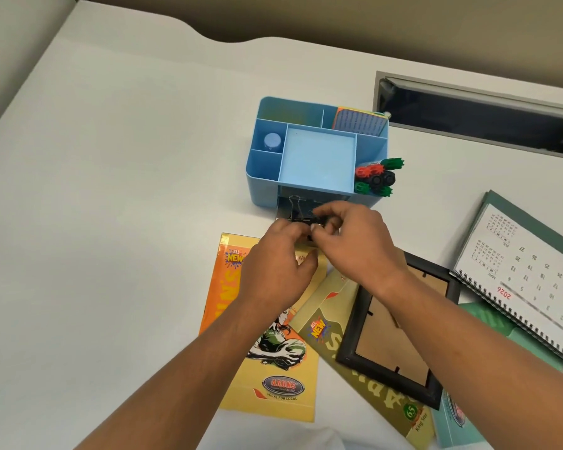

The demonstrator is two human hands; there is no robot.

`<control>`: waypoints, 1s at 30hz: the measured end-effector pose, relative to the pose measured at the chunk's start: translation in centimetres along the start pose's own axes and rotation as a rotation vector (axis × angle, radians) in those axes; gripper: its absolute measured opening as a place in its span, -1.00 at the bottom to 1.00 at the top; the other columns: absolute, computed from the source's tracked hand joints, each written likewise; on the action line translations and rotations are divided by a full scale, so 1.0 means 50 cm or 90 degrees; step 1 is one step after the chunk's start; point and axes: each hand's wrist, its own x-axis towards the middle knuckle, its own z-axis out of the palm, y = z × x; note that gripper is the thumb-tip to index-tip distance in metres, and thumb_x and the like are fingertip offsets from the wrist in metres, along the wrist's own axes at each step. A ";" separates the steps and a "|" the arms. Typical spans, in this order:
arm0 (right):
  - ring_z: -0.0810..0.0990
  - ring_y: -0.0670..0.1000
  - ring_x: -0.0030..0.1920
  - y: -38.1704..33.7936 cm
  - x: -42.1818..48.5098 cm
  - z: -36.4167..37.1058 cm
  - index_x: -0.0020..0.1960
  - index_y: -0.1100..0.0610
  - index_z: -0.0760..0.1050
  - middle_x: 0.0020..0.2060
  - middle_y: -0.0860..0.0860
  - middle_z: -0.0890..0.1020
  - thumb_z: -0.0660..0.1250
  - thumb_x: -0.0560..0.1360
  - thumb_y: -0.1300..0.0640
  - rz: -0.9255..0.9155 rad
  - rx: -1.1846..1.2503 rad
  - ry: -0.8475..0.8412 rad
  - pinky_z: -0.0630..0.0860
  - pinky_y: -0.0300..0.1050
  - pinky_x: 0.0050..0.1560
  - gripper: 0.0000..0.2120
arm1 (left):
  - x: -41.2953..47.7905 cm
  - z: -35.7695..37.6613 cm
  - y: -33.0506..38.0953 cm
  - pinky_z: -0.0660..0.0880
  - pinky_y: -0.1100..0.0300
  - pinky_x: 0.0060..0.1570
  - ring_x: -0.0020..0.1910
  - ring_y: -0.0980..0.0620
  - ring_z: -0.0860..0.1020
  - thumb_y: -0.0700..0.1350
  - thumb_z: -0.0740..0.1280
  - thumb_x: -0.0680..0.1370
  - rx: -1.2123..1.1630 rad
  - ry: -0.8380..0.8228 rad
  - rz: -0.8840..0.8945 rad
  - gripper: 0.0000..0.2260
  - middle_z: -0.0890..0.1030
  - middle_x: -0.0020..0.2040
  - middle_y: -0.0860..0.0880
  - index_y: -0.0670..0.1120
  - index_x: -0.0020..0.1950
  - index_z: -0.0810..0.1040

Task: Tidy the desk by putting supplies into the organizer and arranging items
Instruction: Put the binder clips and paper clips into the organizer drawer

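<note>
Black binder clip [299,217], pinched by left hand [273,271], right hand [355,245]

Only one camera here, worn on the person's head, wide-angle, facing forward and steeply down at the white desk [111,190] from pretty close. The blue organizer [262,186] lands about mid-frame, the far desk edge near the top.

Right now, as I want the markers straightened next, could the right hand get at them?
Probably yes: the markers stand uncovered just beyond the right hand, nothing between, though it must first release the clips.
</note>
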 end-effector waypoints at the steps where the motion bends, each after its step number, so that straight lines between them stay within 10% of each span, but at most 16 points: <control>1: 0.61 -0.10 -0.21 -0.008 0.008 0.003 0.16 -0.02 0.62 -0.34 -0.12 0.64 0.37 0.48 0.04 -0.016 -0.007 0.004 0.54 -0.18 -0.11 -0.75 | -0.002 0.001 0.000 0.55 0.04 -0.12 -0.10 0.06 0.54 0.01 0.38 0.45 -0.007 -0.002 -0.003 -0.72 0.53 0.05 0.10 0.09 0.16 0.54; 15: 0.64 -0.02 -0.23 -0.036 0.054 0.045 -0.14 0.10 0.70 -0.27 -0.02 0.71 0.43 0.42 -0.19 0.039 -0.033 -0.012 0.58 -0.13 -0.21 -0.66 | -0.020 0.000 -0.018 0.50 0.15 -0.21 -0.29 0.13 0.48 -0.03 0.38 0.47 -0.053 0.014 0.029 -0.86 0.55 -0.02 0.13 0.05 0.01 0.58; 30: 0.66 -0.03 -0.38 -0.032 0.021 0.024 -0.21 0.09 0.61 -0.38 0.00 0.68 0.36 0.45 0.12 0.120 0.198 -0.033 0.54 -0.17 -0.33 -0.90 | -0.038 -0.008 -0.016 0.56 0.12 -0.17 -0.33 0.18 0.55 0.00 0.36 0.51 -0.063 0.016 -0.001 -0.87 0.62 0.06 0.20 0.12 0.05 0.61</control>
